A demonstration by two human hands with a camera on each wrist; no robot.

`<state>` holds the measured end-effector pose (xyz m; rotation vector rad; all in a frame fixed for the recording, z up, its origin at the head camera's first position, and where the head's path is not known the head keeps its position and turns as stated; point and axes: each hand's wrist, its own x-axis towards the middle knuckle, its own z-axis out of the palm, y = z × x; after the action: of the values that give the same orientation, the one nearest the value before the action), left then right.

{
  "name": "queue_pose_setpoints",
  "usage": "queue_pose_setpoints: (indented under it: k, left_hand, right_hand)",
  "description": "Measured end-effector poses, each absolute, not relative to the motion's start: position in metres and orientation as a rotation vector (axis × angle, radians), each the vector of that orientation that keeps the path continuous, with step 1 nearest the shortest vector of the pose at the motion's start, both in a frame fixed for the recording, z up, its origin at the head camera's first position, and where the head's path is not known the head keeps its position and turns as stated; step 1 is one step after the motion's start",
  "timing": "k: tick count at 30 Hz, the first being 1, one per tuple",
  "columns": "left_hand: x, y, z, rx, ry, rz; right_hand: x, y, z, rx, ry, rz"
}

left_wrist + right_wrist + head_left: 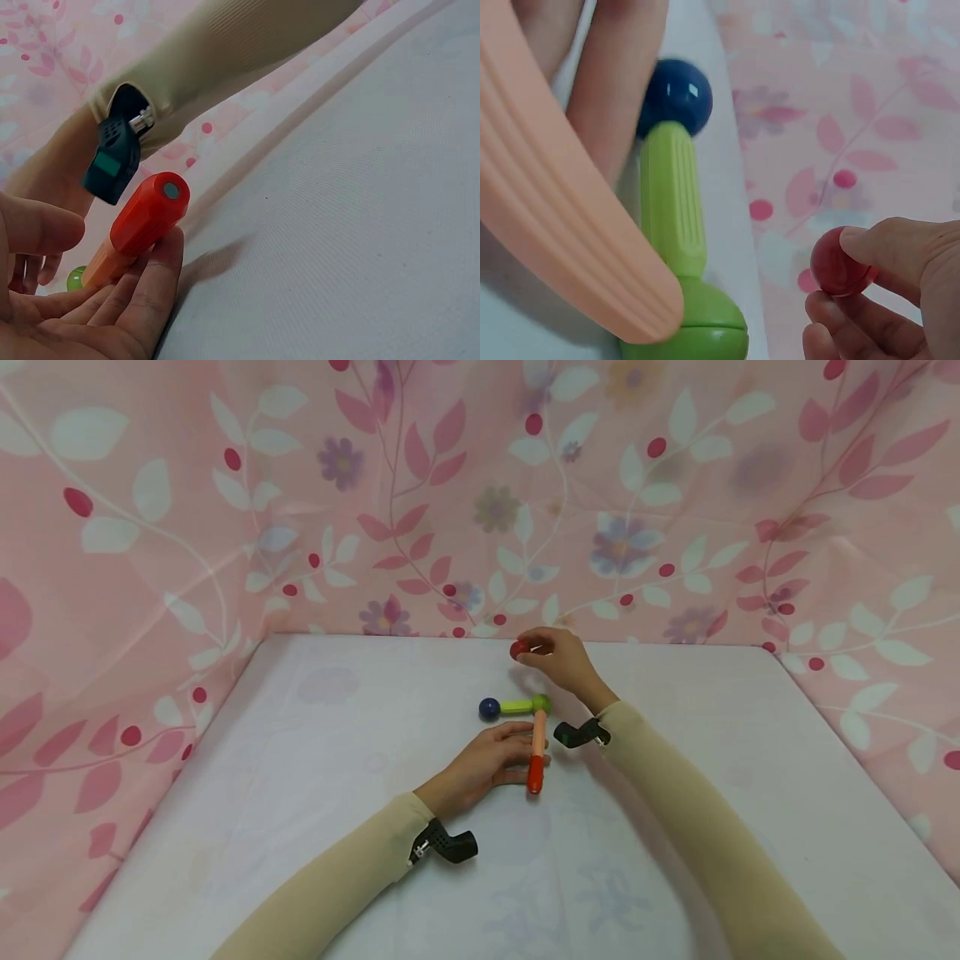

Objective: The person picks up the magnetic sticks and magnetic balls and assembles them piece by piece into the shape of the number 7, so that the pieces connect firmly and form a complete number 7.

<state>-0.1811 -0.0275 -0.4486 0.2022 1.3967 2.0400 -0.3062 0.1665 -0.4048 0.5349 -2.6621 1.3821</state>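
Note:
My right hand (564, 662) pinches a red ball (838, 259) between thumb and fingers, above the far edge of the table. My left hand (480, 764) has its fingers extended under a stick of peach (539, 732) and red (150, 214) rods, which rests on them. In the left wrist view the thumb stands apart from the stick. The peach end meets a green ball (542, 702). From that ball a light green rod (673, 202) runs left to a dark blue ball (489, 708), forming an angled piece.
A white-covered table (315, 760) spreads around both hands. Behind it hangs a pink floral cloth (465, 518), close to the table's far edge. Black wrist cameras (450, 845) are strapped at the sleeve cuffs.

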Motion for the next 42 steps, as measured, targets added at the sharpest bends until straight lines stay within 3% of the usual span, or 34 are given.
queue_pose_setpoints:
  k: [42]
  left_hand:
    - [-0.181,-0.027,-0.449,0.195,1.414,2.035]
  right_hand:
    - [-0.197,0.197,-0.399,0.529,-2.601,1.48]
